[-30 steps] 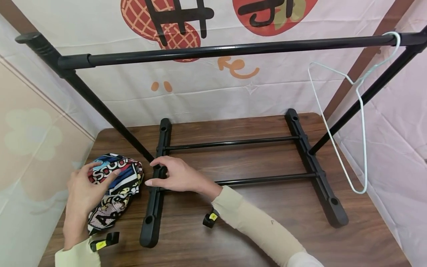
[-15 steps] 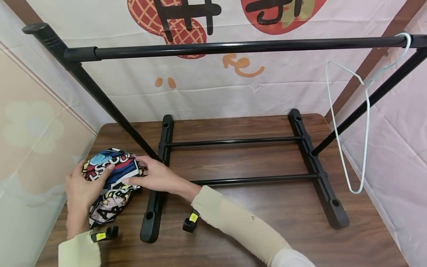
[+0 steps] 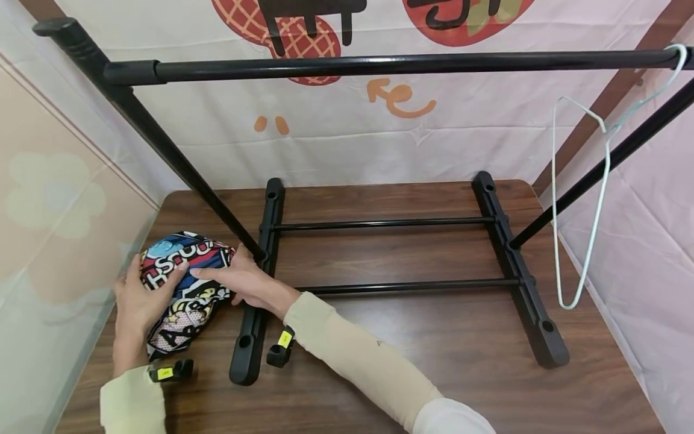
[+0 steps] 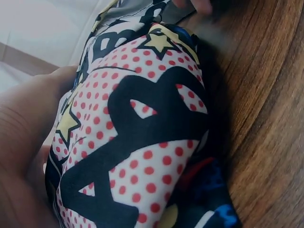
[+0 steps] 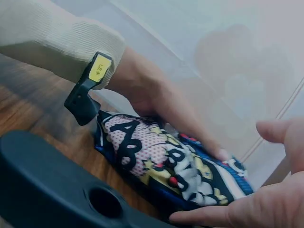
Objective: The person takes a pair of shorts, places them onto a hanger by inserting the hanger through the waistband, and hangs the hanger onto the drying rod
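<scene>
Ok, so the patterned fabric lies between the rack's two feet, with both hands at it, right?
Not quite: the head view shows the patterned fabric lying left of the rack's left foot. The left hand and right hand are both at it, as you say.

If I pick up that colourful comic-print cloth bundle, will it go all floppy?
The colourful comic-print cloth bundle would probably sag, since its fabric creases and folds. It's unlikely to roll, as its shape is lumpy. It may be light, because the cloth looks thin, though its inside is hidden.
</scene>
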`<state>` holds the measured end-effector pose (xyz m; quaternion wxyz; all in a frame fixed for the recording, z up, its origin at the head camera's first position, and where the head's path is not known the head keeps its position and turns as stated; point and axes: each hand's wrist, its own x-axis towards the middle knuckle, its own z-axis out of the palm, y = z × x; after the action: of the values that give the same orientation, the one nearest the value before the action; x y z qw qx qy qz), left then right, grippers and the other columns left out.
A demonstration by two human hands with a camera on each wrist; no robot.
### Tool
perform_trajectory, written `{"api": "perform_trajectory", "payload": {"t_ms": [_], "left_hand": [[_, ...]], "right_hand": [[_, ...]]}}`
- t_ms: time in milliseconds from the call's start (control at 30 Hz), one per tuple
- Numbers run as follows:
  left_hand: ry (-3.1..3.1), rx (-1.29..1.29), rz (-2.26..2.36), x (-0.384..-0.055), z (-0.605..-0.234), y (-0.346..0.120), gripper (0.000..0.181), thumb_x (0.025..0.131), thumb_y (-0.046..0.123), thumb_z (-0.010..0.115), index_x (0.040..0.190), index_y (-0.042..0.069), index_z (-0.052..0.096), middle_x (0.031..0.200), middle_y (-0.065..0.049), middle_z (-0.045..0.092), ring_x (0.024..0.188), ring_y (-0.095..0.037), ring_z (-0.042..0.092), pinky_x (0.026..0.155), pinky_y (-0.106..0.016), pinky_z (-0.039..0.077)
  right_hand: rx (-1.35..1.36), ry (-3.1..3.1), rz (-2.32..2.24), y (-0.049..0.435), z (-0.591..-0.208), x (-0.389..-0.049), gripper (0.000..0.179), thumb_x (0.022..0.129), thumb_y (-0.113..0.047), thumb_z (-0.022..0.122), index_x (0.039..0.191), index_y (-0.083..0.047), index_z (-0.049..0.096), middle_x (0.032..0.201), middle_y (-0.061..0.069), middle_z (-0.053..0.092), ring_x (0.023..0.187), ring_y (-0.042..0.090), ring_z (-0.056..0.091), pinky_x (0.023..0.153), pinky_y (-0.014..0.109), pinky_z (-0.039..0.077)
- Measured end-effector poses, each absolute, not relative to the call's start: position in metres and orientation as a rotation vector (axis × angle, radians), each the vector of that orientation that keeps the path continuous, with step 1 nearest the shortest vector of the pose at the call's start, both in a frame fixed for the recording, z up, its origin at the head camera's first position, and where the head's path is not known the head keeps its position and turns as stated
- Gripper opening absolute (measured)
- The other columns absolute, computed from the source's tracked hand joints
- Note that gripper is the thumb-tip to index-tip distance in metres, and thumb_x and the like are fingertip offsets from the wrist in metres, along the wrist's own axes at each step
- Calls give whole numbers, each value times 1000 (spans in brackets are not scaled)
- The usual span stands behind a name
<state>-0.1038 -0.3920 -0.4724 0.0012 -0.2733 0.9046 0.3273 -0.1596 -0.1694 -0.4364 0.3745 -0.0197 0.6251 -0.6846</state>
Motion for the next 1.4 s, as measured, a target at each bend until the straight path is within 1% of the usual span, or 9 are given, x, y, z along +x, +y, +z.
{"api": "perform_trajectory", "payload": {"t_ms": [67, 167, 400, 533, 667, 767, 833, 1100, 1400], "left_hand": [[2848, -846, 1025, -106, -474, -393, 106, 97, 70, 54, 170, 17, -1, 166, -41, 14, 145, -64, 29, 110, -78, 34], [2839, -850, 1028, -109, -476, -392, 105, 98, 71, 51, 170, 14, 2, 166, -40, 20, 147, -62, 30, 112, -76, 34], [2720, -928, 1112, -106, -473, -384, 107, 97, 77, 46, 170, 12, 2, 168, -36, 24, 149, -58, 33, 115, -73, 34], [2649, -975, 1232, -105, -471, -373, 111, 95, 79, 46, 170, 10, 3, 166, -35, 28, 147, -54, 38, 113, -68, 38], [2582, -958, 1404, -104, -468, -362, 107, 97, 76, 47, 168, 7, 9, 162, -31, 36, 132, -40, 52, 93, -44, 54], [2532, -976, 1516, -102, -466, -355, 101, 98, 72, 50, 166, 7, 14, 159, -24, 40, 112, -21, 59, 73, -22, 53], [2515, -1016, 1567, -100, -463, -353, 98, 98, 70, 53, 166, 9, 17, 158, -20, 41, 103, -12, 57, 68, -17, 51], [2531, -1089, 1602, -96, -445, -342, 94, 98, 68, 56, 166, 14, 19, 158, -16, 41, 105, -10, 55, 72, -16, 47], [2561, -1150, 1670, -81, -423, -324, 90, 100, 61, 58, 168, 20, 16, 167, -15, 34, 126, -21, 50, 95, -27, 44]], "right_hand": [[52, 1566, -1815, -177, -441, -157, 106, 95, -30, 79, 170, -25, 4, 173, 11, 20, 143, 39, 51, 95, 74, 52], [165, 1479, -1911, -185, -448, -153, 106, 95, -25, 79, 170, -23, 4, 172, 15, 20, 146, 44, 47, 96, 77, 50], [196, 1358, -2014, -195, -462, -151, 95, 94, -18, 80, 166, -28, 18, 151, 17, 47, 125, 44, 62, 93, 79, 50], [176, 1357, -2017, -198, -463, -152, 89, 95, -19, 79, 164, -29, 23, 149, 15, 50, 127, 42, 61, 97, 78, 48], [152, 1360, -2029, -199, -463, -152, 72, 97, -16, 77, 154, -29, 37, 144, 13, 55, 127, 41, 62, 102, 78, 44], [127, 1347, -2031, -198, -463, -151, 60, 97, -14, 77, 144, -33, 44, 137, 8, 60, 123, 37, 64, 103, 77, 44], [100, 1337, -2031, -198, -461, -150, 57, 97, -12, 76, 140, -35, 47, 133, 4, 62, 121, 35, 65, 103, 75, 46], [23, 1306, -2038, -189, -447, -150, 52, 97, -11, 75, 134, -38, 50, 122, -1, 67, 112, 30, 69, 97, 66, 53], [-98, 1291, -1992, -174, -430, -144, 42, 98, -13, 75, 127, -36, 56, 116, -4, 69, 106, 23, 70, 93, 64, 56]]}}
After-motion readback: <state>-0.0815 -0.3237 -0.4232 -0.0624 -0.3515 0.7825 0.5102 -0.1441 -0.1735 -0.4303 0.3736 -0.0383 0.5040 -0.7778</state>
